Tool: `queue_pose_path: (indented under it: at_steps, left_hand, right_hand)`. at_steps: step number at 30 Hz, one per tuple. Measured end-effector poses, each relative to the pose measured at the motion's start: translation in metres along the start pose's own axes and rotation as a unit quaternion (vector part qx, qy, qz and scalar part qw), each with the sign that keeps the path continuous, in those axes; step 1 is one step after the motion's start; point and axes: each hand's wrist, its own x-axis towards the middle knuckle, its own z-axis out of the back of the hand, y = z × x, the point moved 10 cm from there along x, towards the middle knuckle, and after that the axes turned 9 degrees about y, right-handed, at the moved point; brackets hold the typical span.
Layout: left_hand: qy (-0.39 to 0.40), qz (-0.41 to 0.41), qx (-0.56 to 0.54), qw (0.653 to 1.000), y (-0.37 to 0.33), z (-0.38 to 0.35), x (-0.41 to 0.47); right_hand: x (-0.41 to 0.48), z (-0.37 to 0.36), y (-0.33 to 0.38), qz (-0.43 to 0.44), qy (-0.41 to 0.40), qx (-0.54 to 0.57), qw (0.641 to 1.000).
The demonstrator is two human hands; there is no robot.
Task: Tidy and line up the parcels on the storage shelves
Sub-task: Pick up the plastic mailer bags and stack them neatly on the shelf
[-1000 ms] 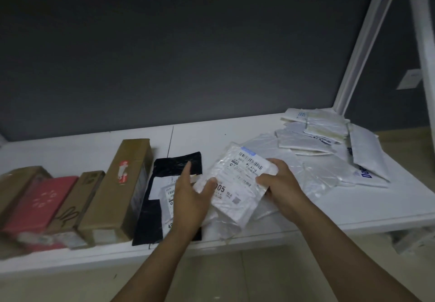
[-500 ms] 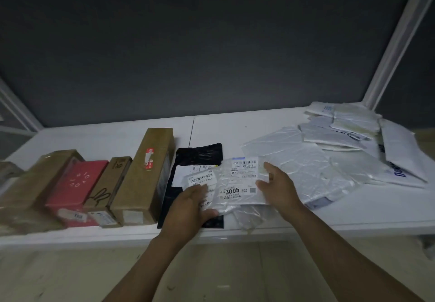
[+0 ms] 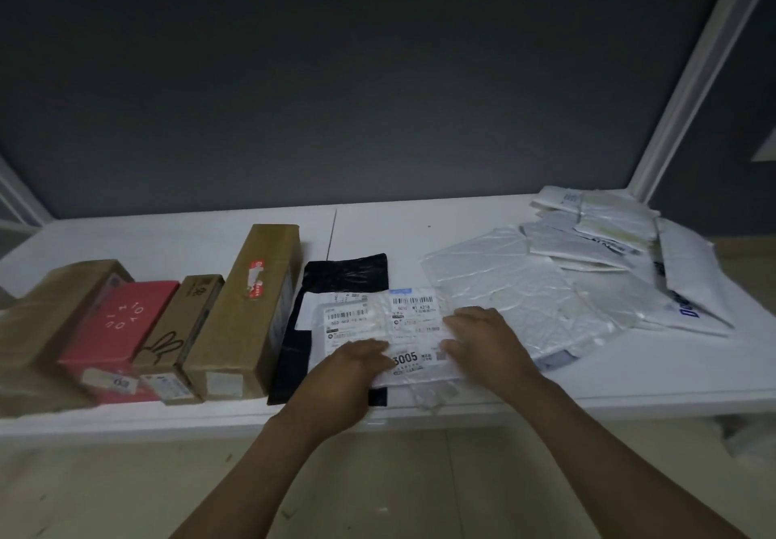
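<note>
boxes (image 3: 168,328) left | labelled parcel (image 3: 413,328) centre | mailer heap (image 3: 609,253) right

— What shows of the person?
— Two arms. The left hand (image 3: 344,370) and right hand (image 3: 489,341) are bare.
— And higher up?
— Left forearm (image 3: 260,467) and right forearm (image 3: 609,454) are bare too, as far as the view reaches.

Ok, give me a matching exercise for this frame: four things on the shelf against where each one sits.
1 red box
2 black bag
3 packet marked 3005
4 white mailers

A under left hand and right hand
B heaped at the shelf's right end
C between two brown boxes
D flat beside the long brown box

Pairs: 1-C, 2-D, 3-A, 4-B
</note>
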Motion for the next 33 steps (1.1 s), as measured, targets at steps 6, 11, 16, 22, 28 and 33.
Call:
queue_pose_path:
  at_steps: [6, 11, 16, 22, 28, 33]
  left_hand:
    - [-0.012, 0.085, 0.043, 0.995, -0.007, -0.001, 0.019]
    - [-0.007, 0.127, 0.051, 0.991, 0.007, -0.007, 0.02]
    - [-0.133, 0.12, 0.001, 0.984, 0.01, 0.021, 0.007]
    - [-0.12, 0.143, -0.051, 0.981, 0.015, 0.017, 0.006]
    - [-0.1, 0.155, -0.06, 0.981, 0.03, 0.003, 0.01]
    - [-0.153, 0.139, -0.075, 0.976, 0.018, 0.017, 0.01]
  right_hand:
    - [-0.02, 0.007, -0.022, 0.029, 0.033, -0.053, 0.998]
    - [-0.027, 0.006, -0.02, 0.051, 0.004, -0.069, 0.996]
    - [-0.027, -0.02, -0.001, 0.136, 0.031, -0.099, 0.985]
    - [-0.044, -0.016, 0.004, 0.2, -0.046, -0.151, 0.967]
    - [-0.056, -0.02, -0.003, 0.236, -0.051, -0.221, 0.945]
    - [-0.058, 0.029, -0.028, 0.112, -0.14, -0.029, 0.983]
